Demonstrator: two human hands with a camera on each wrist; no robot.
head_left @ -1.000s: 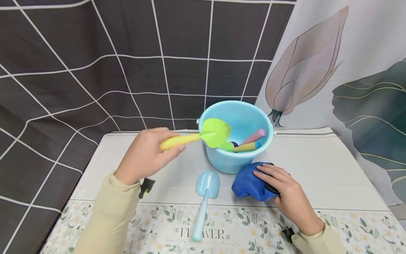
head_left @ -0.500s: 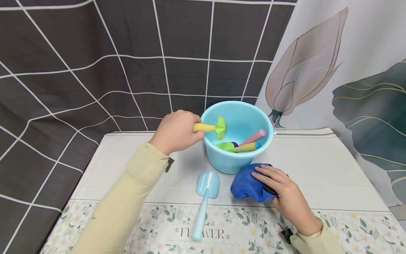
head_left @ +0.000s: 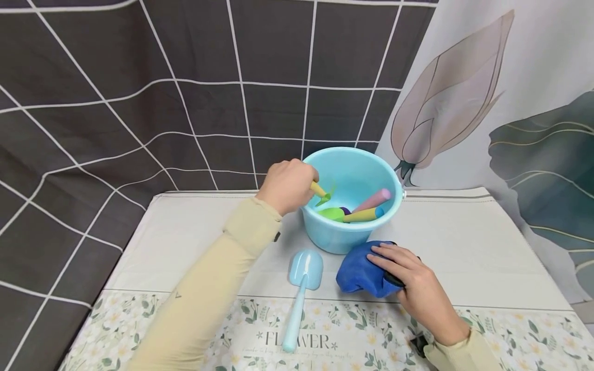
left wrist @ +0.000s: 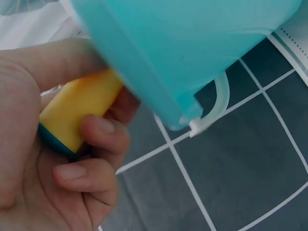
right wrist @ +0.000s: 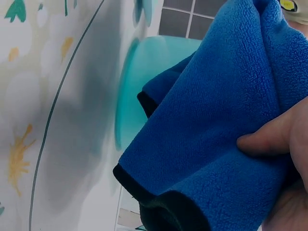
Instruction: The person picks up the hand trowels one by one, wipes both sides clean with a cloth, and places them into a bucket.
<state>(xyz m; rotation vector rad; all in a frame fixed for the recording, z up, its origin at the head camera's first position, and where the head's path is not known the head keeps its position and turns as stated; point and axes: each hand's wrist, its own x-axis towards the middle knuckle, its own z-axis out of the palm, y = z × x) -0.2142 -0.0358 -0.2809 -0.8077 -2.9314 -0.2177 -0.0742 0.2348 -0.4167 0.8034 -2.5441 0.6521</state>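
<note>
My left hand grips the yellow handle of a toy shovel with a green head, at the left rim of a light blue bucket. The green head points down inside the bucket. Within it lie another green shovel with a yellow handle and a pink handle. My right hand holds a bunched blue cloth with dark edging, in front of the bucket; in the right wrist view the thumb presses on the cloth.
A light blue toy shovel lies on the table between the two arms, its scoop toward the bucket. The table wears a white and floral cover. Behind it hangs a dark gridded curtain, with a pale leaf-printed one at the right.
My left hand has moved right and turned over the bucket's rim, tipping the shovel's green head down into it. The right hand stays almost in place with the cloth.
</note>
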